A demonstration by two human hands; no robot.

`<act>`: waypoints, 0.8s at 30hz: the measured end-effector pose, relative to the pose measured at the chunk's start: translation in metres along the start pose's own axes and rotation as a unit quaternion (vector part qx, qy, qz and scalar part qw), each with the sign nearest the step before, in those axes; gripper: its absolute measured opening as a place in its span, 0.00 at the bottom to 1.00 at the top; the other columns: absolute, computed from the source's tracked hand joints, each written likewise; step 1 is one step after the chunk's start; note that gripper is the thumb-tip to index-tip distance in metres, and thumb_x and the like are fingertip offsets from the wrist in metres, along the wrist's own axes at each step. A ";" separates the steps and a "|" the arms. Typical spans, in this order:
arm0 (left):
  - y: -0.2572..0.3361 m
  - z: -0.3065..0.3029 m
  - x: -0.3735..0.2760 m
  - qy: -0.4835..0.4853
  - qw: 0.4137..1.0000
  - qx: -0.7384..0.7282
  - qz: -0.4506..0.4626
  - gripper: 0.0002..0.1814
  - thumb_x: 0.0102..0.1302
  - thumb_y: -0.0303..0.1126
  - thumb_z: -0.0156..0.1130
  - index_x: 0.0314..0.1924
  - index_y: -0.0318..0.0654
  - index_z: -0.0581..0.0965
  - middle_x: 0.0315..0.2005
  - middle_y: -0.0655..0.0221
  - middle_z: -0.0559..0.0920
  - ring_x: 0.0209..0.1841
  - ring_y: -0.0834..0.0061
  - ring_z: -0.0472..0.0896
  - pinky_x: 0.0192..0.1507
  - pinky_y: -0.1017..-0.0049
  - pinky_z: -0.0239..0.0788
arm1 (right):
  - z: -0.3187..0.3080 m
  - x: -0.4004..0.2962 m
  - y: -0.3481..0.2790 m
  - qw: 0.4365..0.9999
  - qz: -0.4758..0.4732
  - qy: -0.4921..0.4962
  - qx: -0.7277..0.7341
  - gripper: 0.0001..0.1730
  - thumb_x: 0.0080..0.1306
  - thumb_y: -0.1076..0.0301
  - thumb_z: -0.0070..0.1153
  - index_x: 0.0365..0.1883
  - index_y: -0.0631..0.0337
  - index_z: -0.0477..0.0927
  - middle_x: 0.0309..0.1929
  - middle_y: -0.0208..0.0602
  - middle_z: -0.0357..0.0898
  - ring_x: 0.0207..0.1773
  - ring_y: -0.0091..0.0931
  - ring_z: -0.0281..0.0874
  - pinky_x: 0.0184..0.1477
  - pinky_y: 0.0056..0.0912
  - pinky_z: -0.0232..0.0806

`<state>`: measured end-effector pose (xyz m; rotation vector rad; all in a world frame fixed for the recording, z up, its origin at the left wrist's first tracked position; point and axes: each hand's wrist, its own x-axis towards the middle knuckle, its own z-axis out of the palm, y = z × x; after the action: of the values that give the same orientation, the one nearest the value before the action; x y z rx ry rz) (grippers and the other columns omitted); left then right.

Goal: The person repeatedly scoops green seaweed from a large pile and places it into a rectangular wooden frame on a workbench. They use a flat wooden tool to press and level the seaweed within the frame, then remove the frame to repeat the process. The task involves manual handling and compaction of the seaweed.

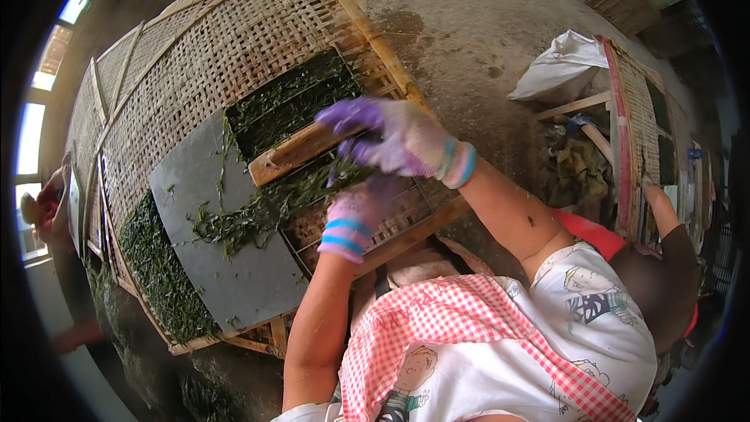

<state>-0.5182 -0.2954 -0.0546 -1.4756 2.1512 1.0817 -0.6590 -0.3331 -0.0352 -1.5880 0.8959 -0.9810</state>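
My right hand, in a purple-tipped knit glove, hovers over the right end of a wooden bar. Whether its fingers grip the bar is unclear. Below it, my left hand wears a pink glove with blue bands. Its purple fingers are blurred and partly hidden among wet green seaweed strands, so its grip is unclear. The strands trail left onto a flat grey board. Beyond the bar, a dark green seaweed layer with thin dividing lines lies on a woven bamboo mat.
Chopped seaweed is heaped left of the board. A bamboo pole edges the mat on the right. Further right are a white sack, another woven rack and another person's arm. Wet concrete floor lies between.
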 end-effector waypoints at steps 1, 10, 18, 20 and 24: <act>-0.013 0.008 -0.010 0.051 0.999 0.006 -0.016 0.25 0.67 0.52 0.50 0.61 0.52 0.71 0.50 0.57 0.80 0.53 0.58 0.77 0.56 0.58 0.66 | -0.002 -0.005 -0.003 0.992 0.102 0.047 -0.055 0.25 0.60 0.79 0.55 0.57 0.55 0.75 0.49 0.38 0.80 0.48 0.22 0.77 0.51 0.30 0.72; -0.101 0.052 -0.032 0.352 0.933 0.076 0.006 0.28 0.66 0.44 0.55 0.63 0.40 0.68 0.64 0.60 0.69 0.67 0.58 0.63 0.70 0.60 0.48 | 0.030 -0.018 0.042 0.845 0.195 -0.182 -0.464 0.28 0.71 0.50 0.42 0.67 0.45 0.63 0.69 0.30 0.63 0.69 0.29 0.61 0.75 0.48 0.34; -0.128 0.032 -0.063 0.421 0.906 -0.011 0.049 0.25 0.63 0.36 0.60 0.60 0.39 0.71 0.58 0.57 0.75 0.62 0.58 0.72 0.68 0.59 0.54 | 0.079 -0.015 0.050 0.822 0.098 -0.245 -0.505 0.31 0.66 0.47 0.49 0.66 0.46 0.66 0.69 0.32 0.62 0.72 0.30 0.56 0.74 0.45 0.40; -0.137 0.028 -0.077 0.515 0.857 -0.006 0.029 0.21 0.63 0.25 0.59 0.57 0.36 0.74 0.53 0.57 0.78 0.56 0.58 0.76 0.65 0.64 0.59 | 0.082 0.001 0.030 0.857 0.069 -0.191 -0.473 0.30 0.69 0.44 0.44 0.65 0.48 0.67 0.68 0.34 0.65 0.71 0.32 0.58 0.73 0.47 0.42; -0.160 0.046 -0.101 0.548 0.816 -0.183 -0.037 0.19 0.68 0.25 0.55 0.59 0.31 0.72 0.55 0.60 0.78 0.57 0.73 0.74 0.61 0.72 0.61 | 0.143 0.004 0.063 0.848 -0.103 -0.142 -0.500 0.30 0.70 0.46 0.41 0.64 0.52 0.68 0.69 0.37 0.62 0.71 0.35 0.57 0.73 0.47 0.41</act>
<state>-0.3397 -0.2243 -0.0867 -2.8566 2.5502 0.6569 -0.5310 -0.2970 -0.1173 -2.6719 1.1110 -0.3462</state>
